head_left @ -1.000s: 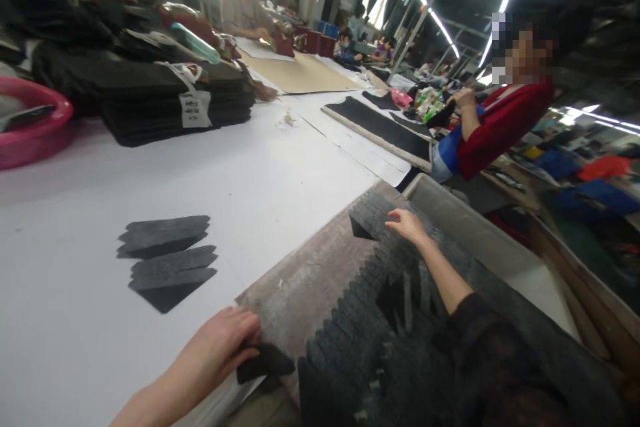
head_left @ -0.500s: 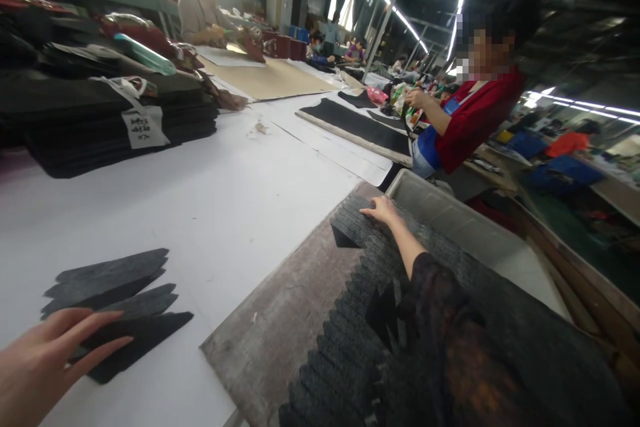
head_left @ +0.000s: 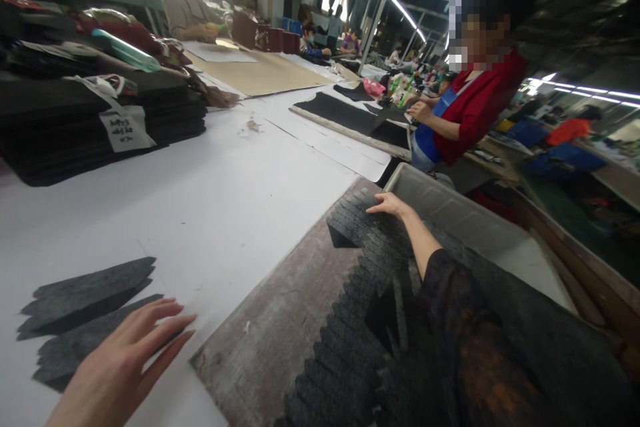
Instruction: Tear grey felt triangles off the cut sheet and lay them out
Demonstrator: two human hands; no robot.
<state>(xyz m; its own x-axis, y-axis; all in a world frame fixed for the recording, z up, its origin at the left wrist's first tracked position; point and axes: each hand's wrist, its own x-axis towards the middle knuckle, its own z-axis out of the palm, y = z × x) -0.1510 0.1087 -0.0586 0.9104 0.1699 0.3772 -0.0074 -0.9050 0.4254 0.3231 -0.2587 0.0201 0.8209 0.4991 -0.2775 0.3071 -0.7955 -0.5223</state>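
My left hand (head_left: 120,367) lies flat and spread on the nearer of two small stacks of dark grey felt pieces (head_left: 80,297) on the white table (head_left: 225,200). My right hand (head_left: 390,203), in a dark sleeve, rests with fingers together on the far end of a long overlapping row of the same grey felt pieces (head_left: 360,293) laid on a worn brown board (head_left: 280,320). Neither hand grips anything.
A grey bin (head_left: 460,213) stands right of the board. Tall piles of dark fabric with a paper tag (head_left: 100,120) fill the back left. A person in red and blue (head_left: 470,113) works at black strips (head_left: 350,117) across the table; other workers sit farther back.
My left hand carried a dark felt piece from the board's near corner to the stacks on the left and now presses flat on them. The view shifted left; my right hand stayed on the row.
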